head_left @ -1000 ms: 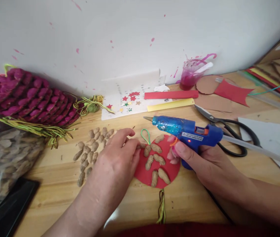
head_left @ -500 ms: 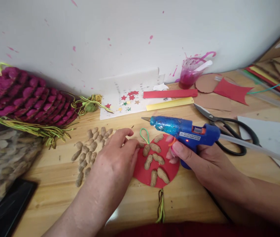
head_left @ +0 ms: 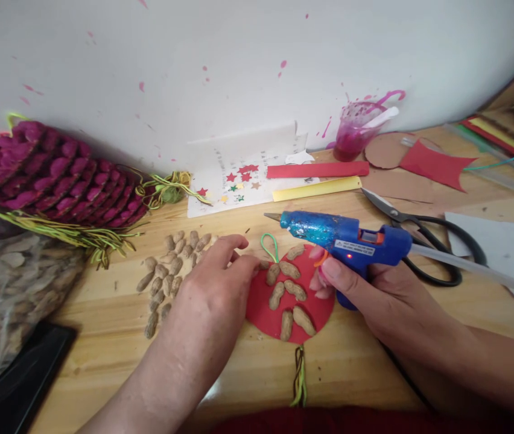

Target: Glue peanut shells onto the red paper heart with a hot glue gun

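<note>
right hand (head_left: 377,295) grips glue gun (head_left: 350,241); I'd keep its nozzle (head_left: 273,216) clear of left hand (head_left: 221,286): small dabs, press each peanut (head_left: 295,290) till it holds. Left hand curls at left edge of red disc (head_left: 261,310), can't tell if it's pinching anything. Disc lies on worktop (head_left: 116,374) between hands: peanuts in splayed pairs, green loop (head_left: 276,242) far edge, yarn tassel (head_left: 300,375) near edge

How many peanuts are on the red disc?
8 peanuts visible: bottom pair, middle pair, pair below the green loop, one right of it, one by the left hand, which may hide more.
</note>
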A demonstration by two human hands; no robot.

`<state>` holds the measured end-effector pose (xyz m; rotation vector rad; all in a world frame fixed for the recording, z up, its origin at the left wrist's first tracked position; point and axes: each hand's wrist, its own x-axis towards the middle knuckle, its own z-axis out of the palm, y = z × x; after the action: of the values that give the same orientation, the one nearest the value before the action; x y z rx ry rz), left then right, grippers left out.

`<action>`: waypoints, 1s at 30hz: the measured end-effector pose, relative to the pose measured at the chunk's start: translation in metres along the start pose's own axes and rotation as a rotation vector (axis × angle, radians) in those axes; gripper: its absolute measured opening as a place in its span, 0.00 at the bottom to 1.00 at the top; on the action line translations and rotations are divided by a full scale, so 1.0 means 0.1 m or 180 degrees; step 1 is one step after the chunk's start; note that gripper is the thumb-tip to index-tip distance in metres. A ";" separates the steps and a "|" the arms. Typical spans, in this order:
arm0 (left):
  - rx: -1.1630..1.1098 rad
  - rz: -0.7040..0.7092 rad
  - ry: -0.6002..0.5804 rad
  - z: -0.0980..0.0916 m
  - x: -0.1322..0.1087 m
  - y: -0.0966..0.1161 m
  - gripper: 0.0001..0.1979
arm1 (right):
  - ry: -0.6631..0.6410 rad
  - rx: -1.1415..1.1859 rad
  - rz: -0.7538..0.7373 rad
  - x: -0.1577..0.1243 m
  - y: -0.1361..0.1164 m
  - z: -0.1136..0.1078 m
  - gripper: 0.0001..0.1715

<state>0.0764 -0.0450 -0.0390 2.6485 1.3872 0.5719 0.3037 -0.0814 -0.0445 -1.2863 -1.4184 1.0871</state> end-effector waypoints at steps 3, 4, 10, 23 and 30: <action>-0.0040 -0.0005 0.0090 -0.03 0.03 -0.01 0.11 | -0.0014 0.0022 0.0008 0.00 -0.01 0.00 0.14; -0.0047 0.0002 0.0126 -0.04 0.04 -0.02 0.12 | -0.0009 0.0003 0.0013 0.00 -0.01 0.00 0.14; -0.0173 -0.0084 0.0236 -0.06 0.07 -0.04 0.08 | -0.0004 0.0027 -0.0012 0.01 -0.03 0.01 0.14; -0.0333 -0.0115 0.0090 -0.05 0.04 0.00 0.11 | 0.0018 0.0061 0.0035 0.03 -0.04 0.01 0.14; -0.0231 -0.0079 0.0145 -0.02 0.04 0.03 0.09 | 0.0009 0.0081 0.0134 0.02 -0.04 0.01 0.14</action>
<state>0.0805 -0.0437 -0.0355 2.5736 1.3816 0.6707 0.3013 -0.0797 -0.0407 -1.3041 -1.3769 1.1274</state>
